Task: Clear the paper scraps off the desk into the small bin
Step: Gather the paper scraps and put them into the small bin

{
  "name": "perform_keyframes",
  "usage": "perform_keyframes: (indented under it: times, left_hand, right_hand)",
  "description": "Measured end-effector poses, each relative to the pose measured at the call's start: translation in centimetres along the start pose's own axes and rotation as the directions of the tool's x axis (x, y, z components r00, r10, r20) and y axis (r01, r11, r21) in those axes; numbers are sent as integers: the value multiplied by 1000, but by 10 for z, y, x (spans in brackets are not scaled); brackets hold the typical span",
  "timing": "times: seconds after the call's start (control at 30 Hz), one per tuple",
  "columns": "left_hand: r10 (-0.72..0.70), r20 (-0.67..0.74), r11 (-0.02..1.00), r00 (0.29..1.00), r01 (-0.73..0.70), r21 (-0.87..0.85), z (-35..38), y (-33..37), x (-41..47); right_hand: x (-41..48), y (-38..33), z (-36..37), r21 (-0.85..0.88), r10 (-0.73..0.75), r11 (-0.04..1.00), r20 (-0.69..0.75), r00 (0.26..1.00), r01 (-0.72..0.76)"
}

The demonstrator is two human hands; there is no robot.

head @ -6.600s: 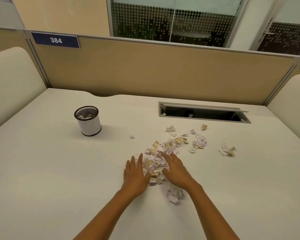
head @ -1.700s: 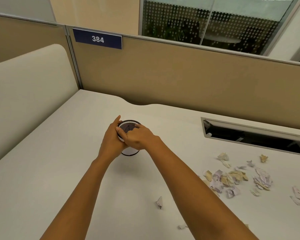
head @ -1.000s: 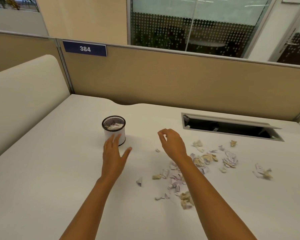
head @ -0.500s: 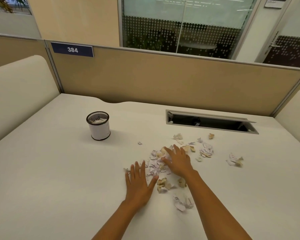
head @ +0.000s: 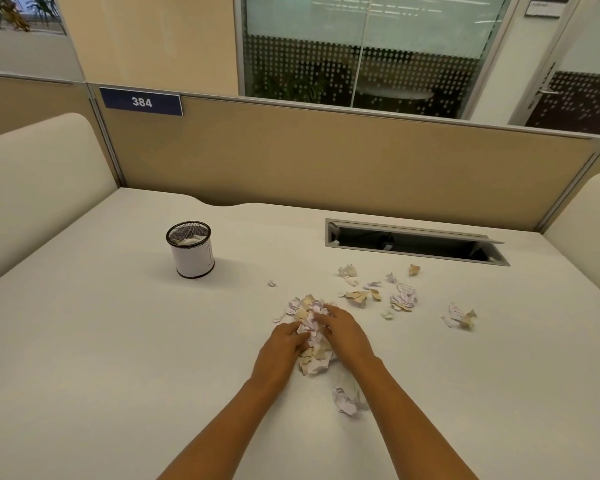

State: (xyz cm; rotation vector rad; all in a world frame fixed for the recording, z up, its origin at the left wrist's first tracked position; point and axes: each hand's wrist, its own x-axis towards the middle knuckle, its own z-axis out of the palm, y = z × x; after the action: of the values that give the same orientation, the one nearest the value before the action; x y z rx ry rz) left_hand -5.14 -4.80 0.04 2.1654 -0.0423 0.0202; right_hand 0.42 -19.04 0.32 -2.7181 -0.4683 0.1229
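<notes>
Where both hands lay flat and spread a moment ago, they have now drawn together on the white desk (head: 101, 341). The mesh bin (head: 191, 249), already holding some paper, stands well apart to the left. The left hand (head: 283, 346) and right hand (head: 345, 336) curl their fingers round a bunched heap of paper scraps (head: 312, 337). Another load looks ready to lift, though loose scraps (head: 400, 299) and one crumpled piece (head: 345, 400) remain.

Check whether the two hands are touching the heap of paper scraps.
Touching. The head view shows the left hand and the right hand cupped against opposite sides of the heap of paper scraps, with no gap visible.
</notes>
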Motion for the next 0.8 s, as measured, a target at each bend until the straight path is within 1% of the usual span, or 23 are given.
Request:
perform_keyframes:
  times: [0.03, 0.07, 0.1, 0.17, 0.23, 0.37, 0.5, 0.57, 0.67, 0.8]
  left_hand:
    - [-22, -25, 996, 999, 20, -84, -1, 2, 1]
    - [-33, -35, 997, 999, 31, -70, -2, 2, 3]
    - [-49, -36, 999, 998, 48, -16, -4, 2, 5]
    - [-71, -48, 995, 996, 74, 68, -5, 2, 9]
    - [-69, -82, 988, 994, 79, 132, -7, 5, 13]
    - [-102, -123, 985, 987, 118, 128, -11, 15, 15]
    - [-142, -162, 986, 977, 154, 62, -18, 21, 17]
    - [-185, -180, 983, 966, 185, -17, -23, 23, 19]
    - [-251, -220, 965, 943, 225, -137, -36, 27, 24]
    - [-331, -252, 929, 909, 268, -255, -53, 23, 33]
  right_hand:
    - [-1, -1, 1, 21, -4, 1000, -31, 1000, 5]
    - [0, -2, 1, 10, -3, 1000, -87, 996, 4]
    - [0, -2, 0, -4, 6, 1000, -127, 992, -6]
    - [0, -2, -2, 7, 50, 999, -146, 988, -49]
    - [2, -3, -5, 70, 103, 993, -146, 984, -94]
    - [4, -3, -9, 211, 200, 965, -192, 961, -158]
    - [3, -6, -15, 353, 266, 921, -263, 927, -164]
    - [4, -10, -20, 430, 298, 889, -287, 910, -156]
    - [10, -18, -31, 565, 379, 805, -254, 890, -182]
    - [20, -27, -41, 696, 408, 701, -211, 888, -157]
